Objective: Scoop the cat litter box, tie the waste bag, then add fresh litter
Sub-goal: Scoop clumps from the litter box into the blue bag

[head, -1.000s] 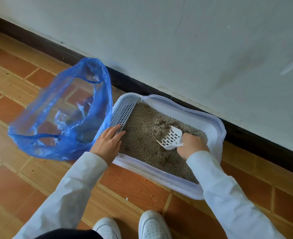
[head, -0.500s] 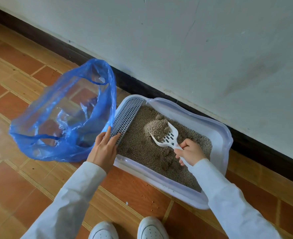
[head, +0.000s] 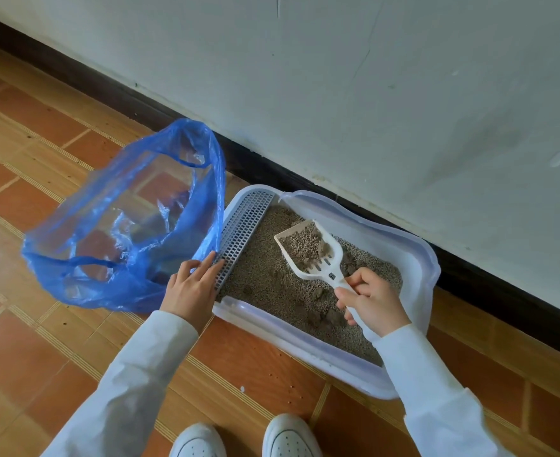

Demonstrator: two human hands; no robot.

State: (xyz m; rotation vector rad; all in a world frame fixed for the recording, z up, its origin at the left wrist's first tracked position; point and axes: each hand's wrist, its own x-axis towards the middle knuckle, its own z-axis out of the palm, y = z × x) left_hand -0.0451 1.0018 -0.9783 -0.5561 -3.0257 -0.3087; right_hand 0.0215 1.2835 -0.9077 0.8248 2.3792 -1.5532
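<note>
The lower part of the scoop handle (head: 339,285) is hidden inside the right hand (head: 372,301). Both shoes (head: 290,437) are cut off by the bottom edge. The near right corner of the litter box (head: 417,255) is covered by the right sleeve (head: 437,390).

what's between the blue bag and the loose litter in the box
In the head view, the grated step along the box's left edge lies between the blue bag and the litter, with the left hand resting on it.

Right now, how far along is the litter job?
Early scooping. In hand: the right hand holds the scoop, loaded, above the litter box; the left hand rests on its grated edge. Left: clumps remain; the blue bag is open, untied; no fresh litter visible.
</note>
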